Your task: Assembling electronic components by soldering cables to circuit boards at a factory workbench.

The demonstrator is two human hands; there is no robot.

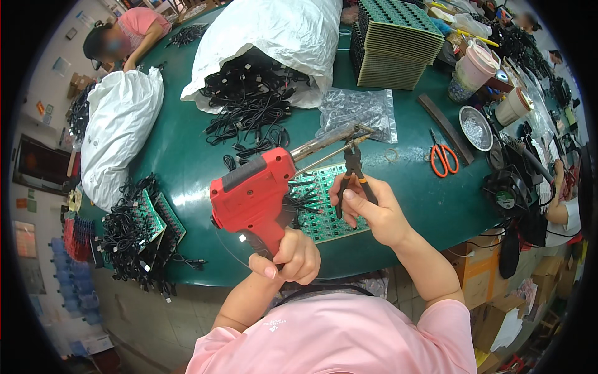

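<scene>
Closed around the pistol handle of a red-and-black plastic soldering gun (pixel 254 196), the left hand (pixel 289 257) holds it with its metal barrel pointing far and right. Fingers and thumb of the right hand (pixel 380 209) grip black metal pliers with orange-lined handles (pixel 353 162), whose head meets the thin tube near the gun's tip; whether it pinches the tube I cannot tell. Both tools are above a green rectangular circuit-board panel (pixel 330 218) with black cables on its left part, lying on the dark green tabletop (pixel 430 215). Farther off lies a clear plastic bag (pixel 364 112); right of the panel are orange-handled scissors (pixel 443 159) and a round metal bowl (pixel 475 128). On the far side, a large white sack (pixel 268 28) spills black cables (pixel 252 103), left of a tall stack of green boards (pixel 392 50). At left sits another white sack (pixel 118 134).
</scene>
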